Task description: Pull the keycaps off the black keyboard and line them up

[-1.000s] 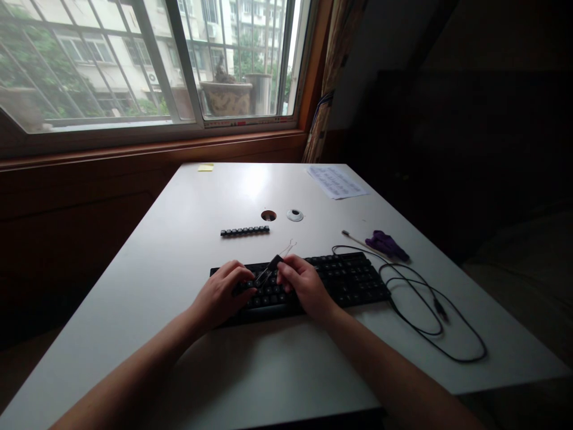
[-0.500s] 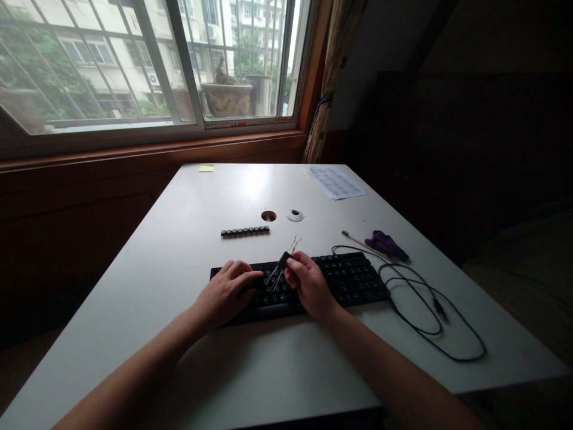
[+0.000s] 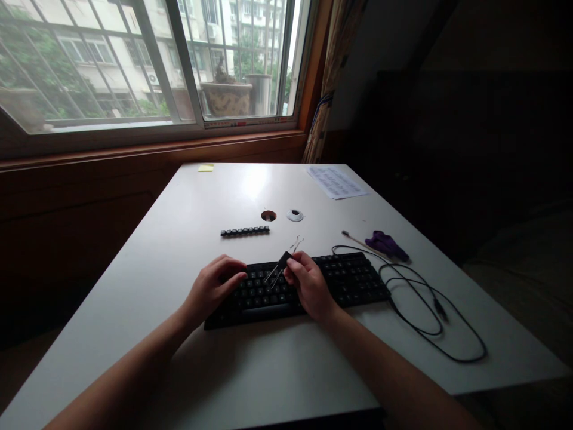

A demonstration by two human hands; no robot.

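A black keyboard [image 3: 264, 296] lies across the table in front of me. In my right hand [image 3: 310, 285] is a keycap puller [image 3: 283, 260] with a black middle and thin wire prongs at both ends. Thumb and fingers pinch its black part, and the lower prongs slant down to the left over the letter keys. My left hand [image 3: 215, 286] is over the keyboard's left end. Its thumb and forefinger point right with a gap between them, and I see nothing held there; the other fingers are partly hidden.
A row of loose black keycaps [image 3: 245, 231] lies beyond the keyboard, near a table hole [image 3: 268, 216] and its round cover [image 3: 295, 215]. A thin brush [image 3: 353, 237], purple cloth [image 3: 387, 245] and coiled cable [image 3: 461, 360] lie right. Printed paper [image 3: 336, 182] and yellow notes [image 3: 206, 168] are farther back.
My left hand has drawn back to the left, uncovering more of the keyboard's left keys. The keycap puller in my right hand has shifted only slightly.
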